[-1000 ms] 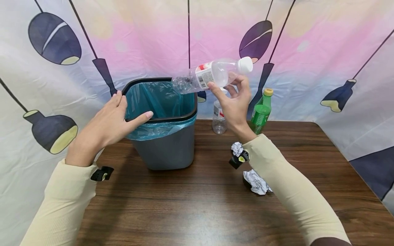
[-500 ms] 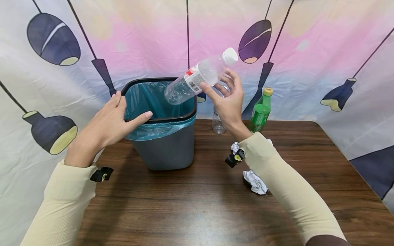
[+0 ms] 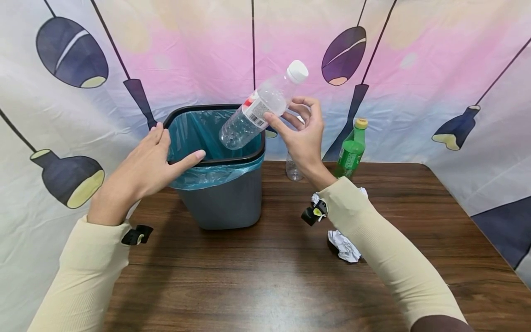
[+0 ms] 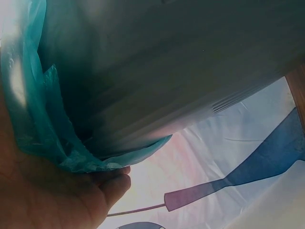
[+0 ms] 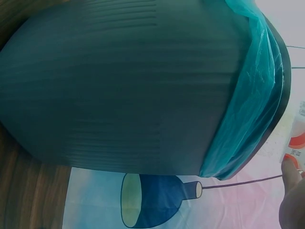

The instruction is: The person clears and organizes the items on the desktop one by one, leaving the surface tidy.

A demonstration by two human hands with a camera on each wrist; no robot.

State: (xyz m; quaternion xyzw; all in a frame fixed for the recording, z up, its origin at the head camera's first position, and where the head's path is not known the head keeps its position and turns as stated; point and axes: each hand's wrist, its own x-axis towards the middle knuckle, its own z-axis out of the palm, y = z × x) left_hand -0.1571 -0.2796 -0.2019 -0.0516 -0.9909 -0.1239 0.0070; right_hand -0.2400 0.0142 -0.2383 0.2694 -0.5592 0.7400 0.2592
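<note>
My right hand (image 3: 304, 133) pinches a clear plastic bottle (image 3: 259, 110) with a white cap and a red-and-white label. The bottle tilts cap up, its base within the mouth of a grey trash bin (image 3: 226, 203) in the head view. A blue-green bag (image 3: 199, 177) lines the bin and folds out over its black rim. On the bin's left side rests my left hand (image 3: 141, 168), fingers extended and thumb across the front rim. In the left wrist view, its palm lies against the folded bag (image 4: 52, 129). Only the label (image 5: 296, 143) and a fingertip show at the right wrist view's edge.
Behind my right hand stands another clear bottle (image 3: 293, 169), partly hidden. A green bottle (image 3: 351, 150) with a yellow cap stands farther right. Crumpled paper (image 3: 345, 246) lies on the wooden table (image 3: 232, 281), with more paper half hidden by my right sleeve. A printed curtain (image 3: 199, 50) hangs behind.
The right hand has moved left with the bottle, which has swung from nearly level to steeply tilted, its base lowering into the bin's mouth. The left hand has stayed on the rim.
</note>
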